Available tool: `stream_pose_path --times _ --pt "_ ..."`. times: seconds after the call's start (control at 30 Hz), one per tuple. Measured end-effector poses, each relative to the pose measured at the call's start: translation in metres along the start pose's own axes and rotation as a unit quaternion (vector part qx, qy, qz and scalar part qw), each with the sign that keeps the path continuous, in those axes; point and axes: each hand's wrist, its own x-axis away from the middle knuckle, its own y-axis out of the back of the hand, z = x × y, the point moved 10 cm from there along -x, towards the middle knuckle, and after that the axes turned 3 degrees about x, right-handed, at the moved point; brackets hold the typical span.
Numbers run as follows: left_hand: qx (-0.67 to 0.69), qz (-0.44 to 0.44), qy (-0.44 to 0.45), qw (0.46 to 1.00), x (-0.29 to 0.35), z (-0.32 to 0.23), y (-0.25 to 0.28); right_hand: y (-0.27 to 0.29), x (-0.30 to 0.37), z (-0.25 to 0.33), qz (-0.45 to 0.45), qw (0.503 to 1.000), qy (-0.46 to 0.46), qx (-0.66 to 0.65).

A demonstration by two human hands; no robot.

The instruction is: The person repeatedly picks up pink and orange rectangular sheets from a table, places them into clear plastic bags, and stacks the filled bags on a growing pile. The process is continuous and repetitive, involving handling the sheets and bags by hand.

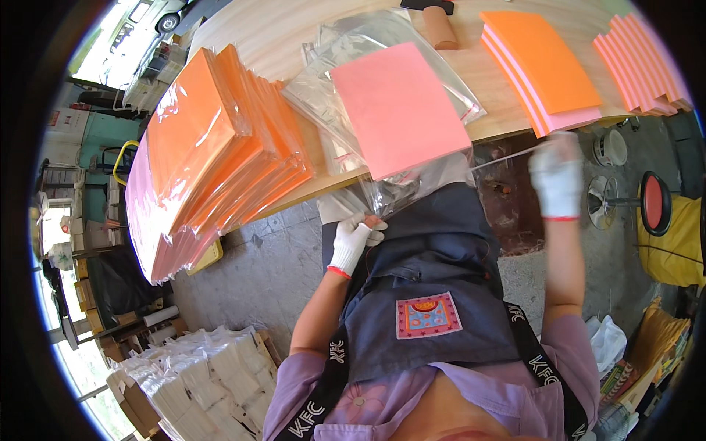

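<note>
Pink sheet (401,110) in clear bag (412,180) | long axis runs away from person | hands: left (353,239), right (557,173) grip bag mouth

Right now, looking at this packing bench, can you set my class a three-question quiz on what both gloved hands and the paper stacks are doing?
1. True or false: the pink paper sheet lies inside a clear plastic bag.
2. Which hand grips the clear bag's open end at the wooden table's edge? A) left hand B) right hand
3. What colour is the large stack of bagged paper packs on the person's left?

Key: 1. True. 2. A; the right hand is raised, pinching a thin strip of clear film. 3. Orange on top, pink lower down.
</note>
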Motion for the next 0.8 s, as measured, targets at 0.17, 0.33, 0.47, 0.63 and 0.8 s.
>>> stream_pose_path --times 0.17,0.33,0.47,0.63,0.8 --pt "-0.172 -0.045 -0.146 0.973 0.001 -0.042 0.003 0.279 0.033 0.131 -0.270 0.838 -0.019 0.475" --pt "-0.525 -0.171 -0.588 0.591 0.051 -0.124 -0.039 0.215 0.033 -0.045 0.071 0.322 -0.137 0.934" --pt "-0.538 -0.071 -0.679 0.495 0.047 -0.129 -0.077 -0.034 0.028 -0.046 0.145 0.304 0.390 0.857" --pt "-0.556 -0.037 -0.650 0.517 0.047 -0.138 -0.084 -0.047 0.026 -0.075 0.313 0.338 0.522 0.718" --pt "-0.505 -0.054 -0.625 0.593 0.045 -0.125 -0.059 -0.031 0.019 -0.090 0.379 0.438 0.432 0.691"
